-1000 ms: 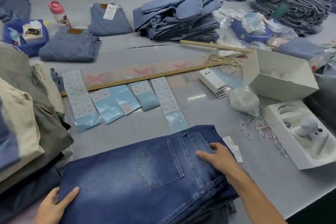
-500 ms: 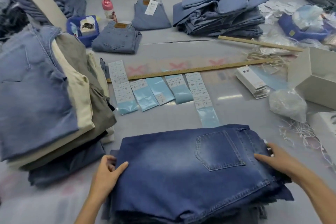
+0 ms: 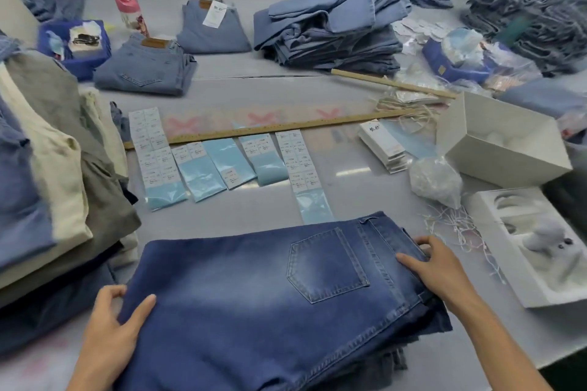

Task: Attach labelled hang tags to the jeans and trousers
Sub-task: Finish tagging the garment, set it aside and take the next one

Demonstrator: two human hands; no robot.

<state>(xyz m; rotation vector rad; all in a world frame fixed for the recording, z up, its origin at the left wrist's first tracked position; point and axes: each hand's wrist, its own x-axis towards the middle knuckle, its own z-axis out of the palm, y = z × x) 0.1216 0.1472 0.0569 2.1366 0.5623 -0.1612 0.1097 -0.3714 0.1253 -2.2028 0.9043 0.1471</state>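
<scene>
Since a moment ago the left hand (image 3: pixel 109 324) is sliding further onto the folded dark blue denim jeans (image 3: pixel 270 305), thumb now lying on top and fingers curling round the left edge. The right hand (image 3: pixel 440 267) is gripping the waistband end at the right, thumb hooked over the far corner. The jeans are lying at the near edge of the grey worktable (image 3: pixel 365 194). Pale blue label sheets (image 3: pixel 219 165) are lying just beyond, near a long wooden ruler (image 3: pixel 270 130).
</scene>
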